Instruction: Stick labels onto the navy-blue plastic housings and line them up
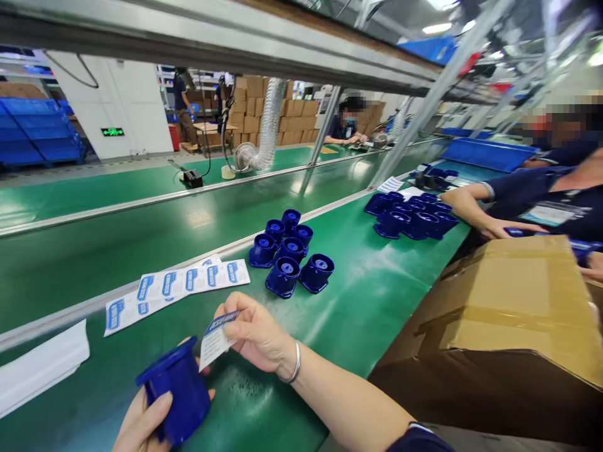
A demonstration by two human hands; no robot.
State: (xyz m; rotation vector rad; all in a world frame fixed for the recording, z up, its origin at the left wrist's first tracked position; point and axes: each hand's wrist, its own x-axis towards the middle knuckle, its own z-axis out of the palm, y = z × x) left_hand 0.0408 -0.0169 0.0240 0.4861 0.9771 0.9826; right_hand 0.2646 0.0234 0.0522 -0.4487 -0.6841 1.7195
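My left hand grips a dark blue plastic cup-shaped part with a wide flange, tilted at the lower left. Between the thumb and fingers of my right hand, a white and blue printed label is pinched. The label's lower left corner is close to the blue part's flange; whether they touch I cannot tell. Beyond my hands lie sheets of the same labels. A group of several similar blue parts stands upright on the green table.
White paper sheets lie at the left. A large cardboard box stands at the right edge, beside a co-worker's arm. More blue parts cluster farther along. A metal rail crosses overhead; a conveyor belt runs behind.
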